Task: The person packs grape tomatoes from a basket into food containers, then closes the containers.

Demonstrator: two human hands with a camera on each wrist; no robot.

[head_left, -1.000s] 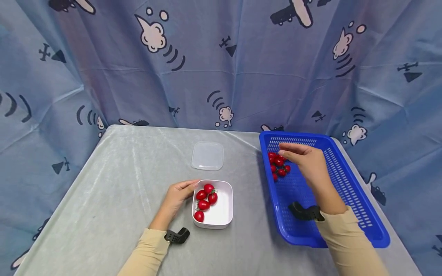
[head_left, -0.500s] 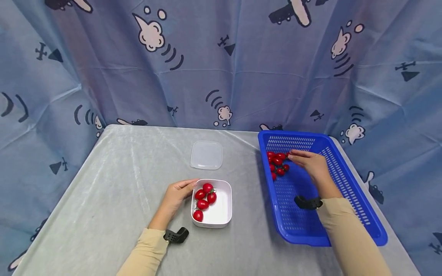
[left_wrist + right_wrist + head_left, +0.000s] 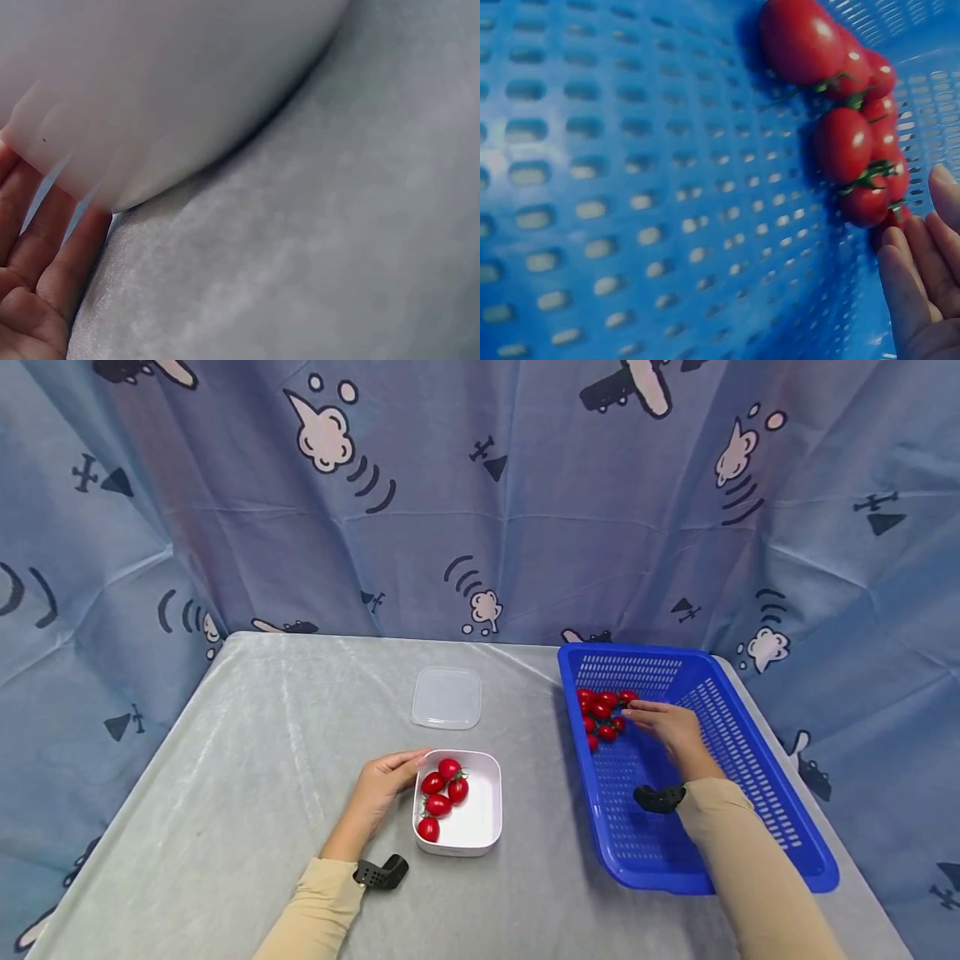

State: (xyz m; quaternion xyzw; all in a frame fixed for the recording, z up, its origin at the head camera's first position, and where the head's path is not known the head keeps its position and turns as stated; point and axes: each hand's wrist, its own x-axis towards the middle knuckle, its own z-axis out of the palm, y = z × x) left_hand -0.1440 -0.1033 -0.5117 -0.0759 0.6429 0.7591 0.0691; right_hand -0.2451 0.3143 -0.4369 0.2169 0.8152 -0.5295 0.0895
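Note:
In the head view, a white square box (image 3: 483,802) holds several small red tomatoes (image 3: 438,805) along its left side. My left hand (image 3: 378,787) rests against the box's back left corner. In the left wrist view its fingers (image 3: 49,232) lie fairly straight along the outer wall. My right hand (image 3: 670,732) is inside the blue basket (image 3: 592,802), its fingertips right beside a tomato (image 3: 627,697) at the edge of a cluster. The right wrist view shows those fingers (image 3: 907,292) stretched out, thumb apart, close to the lowest tomatoes (image 3: 866,204); nothing is between them.
A clear square lid (image 3: 447,698) lies flat behind the white box. Grey-white cloth covers the table (image 3: 225,793). Behind it hangs a blue printed curtain (image 3: 420,527). The basket's raised rim surrounds the right hand.
My right hand has come down from above the tomato cluster and shifted slightly right and nearer, uncovering the tomatoes behind it. My left hand and the box keep their places.

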